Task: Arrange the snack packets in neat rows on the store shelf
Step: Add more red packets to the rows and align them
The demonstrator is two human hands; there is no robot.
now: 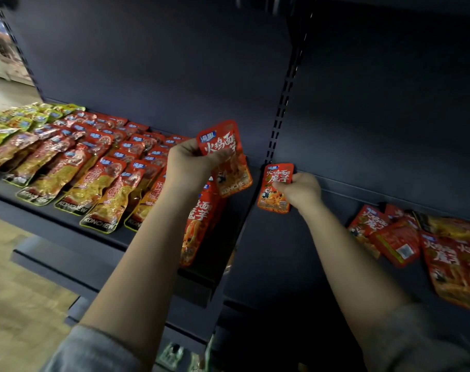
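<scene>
Currently, the left hand [193,162] grips two red snack packets [223,157], fingers curled round their left edges; the front packet is raised upright and a second sits just behind and below it, both held above the right end of the left shelf [75,224]. On that dark shelf, rows of snack packets [88,167] lie overlapping from front to back: red-and-gold packets marked KONCHEW fill most of the width, and green packets [27,116] occupy the far left end. A further red packet [199,224] lies directly beneath the left forearm, at the right edge of the rows. The right hand [301,190] pinches a single red packet [275,187] by its right edge, thumb on the printed face, holding it upright near the slotted upright post [284,92] that divides the two shelf bays. On the right shelf [295,251], a loose pile of red packets [416,245] lies unsorted at mixed angles, well apart from the right hand. Grey sleeves [94,350] cover both upper forearms.
</scene>
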